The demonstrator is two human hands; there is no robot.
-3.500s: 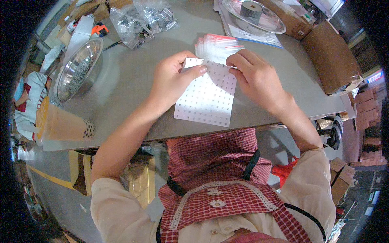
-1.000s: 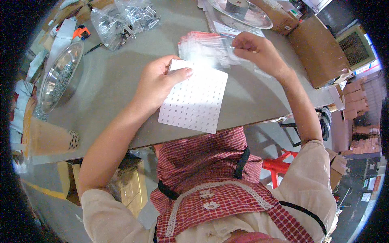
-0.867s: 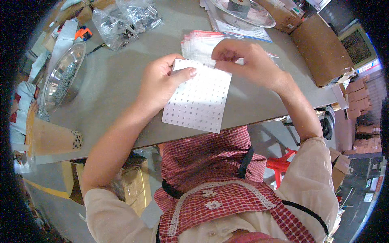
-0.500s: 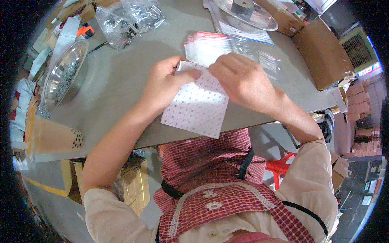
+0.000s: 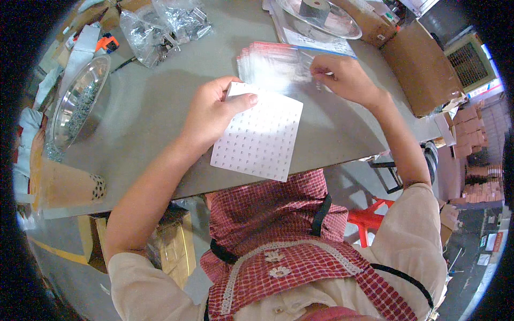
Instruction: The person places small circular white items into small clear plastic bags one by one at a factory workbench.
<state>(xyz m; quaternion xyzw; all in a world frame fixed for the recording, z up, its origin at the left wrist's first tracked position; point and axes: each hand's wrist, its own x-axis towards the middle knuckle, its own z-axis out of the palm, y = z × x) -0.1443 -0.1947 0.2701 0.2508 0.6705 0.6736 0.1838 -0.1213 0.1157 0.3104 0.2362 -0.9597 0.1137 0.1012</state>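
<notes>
My left hand (image 5: 217,109) grips a white sticker sheet (image 5: 257,142), printed with rows of small dark marks, by its upper left corner, thumb on top. The sheet is tilted over the table's near edge. To the right, my right hand (image 5: 345,79) is raised with its fingertips pinched together. Whatever is between them is too small to make out. Just left of those fingers lies a stack of clear zip bags (image 5: 267,61) with red edges. A glare whitens the stack's lower part and the sheet's upper part.
A metal bowl of small metal parts (image 5: 83,109) stands at the left, with a cup of milky drink (image 5: 67,182) nearer. Bags of metal pieces (image 5: 166,32) lie at the back. A steel dish (image 5: 342,24) rests on papers at back right, beside a cardboard box (image 5: 420,69).
My right hand has left the sticker sheet and moved right and away, over where a small clear bag lay. My left hand still holds the sheet, which now lies flatter.
</notes>
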